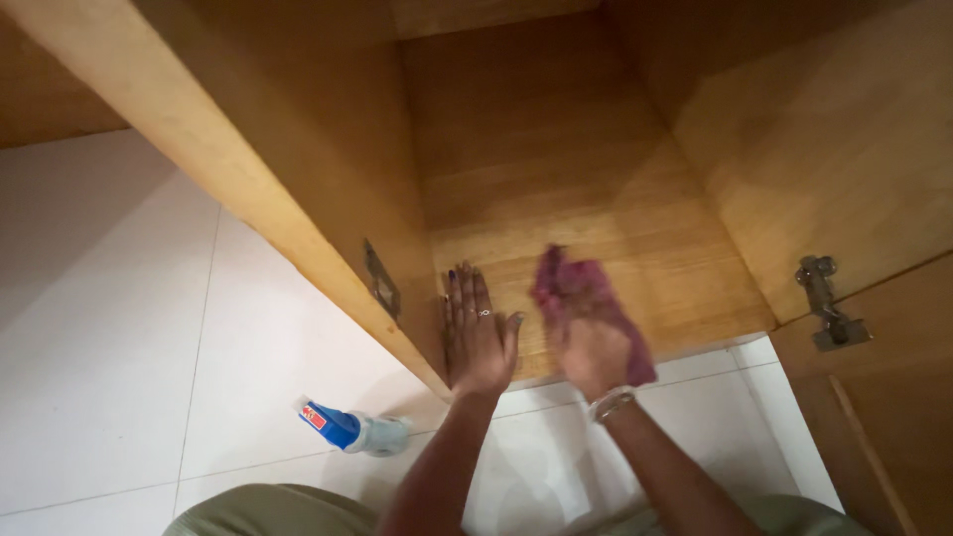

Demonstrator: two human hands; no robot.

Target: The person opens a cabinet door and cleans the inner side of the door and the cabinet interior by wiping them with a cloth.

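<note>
My left hand [475, 335] lies flat with fingers together on the floor of an open wooden cabinet [556, 179], close to its left wall. A ring shows on one finger. My right hand [594, 349] presses a purple-pink cloth [576, 290] onto the cabinet floor just right of the left hand; it is blurred with motion. A bracelet sits on the right wrist.
A spray bottle [347, 429] with a blue label lies on its side on the white tiled floor [129, 347] left of my arms. Metal hinges [830, 303] sit on the right cabinet side; a hinge plate [381, 282] is on the left panel.
</note>
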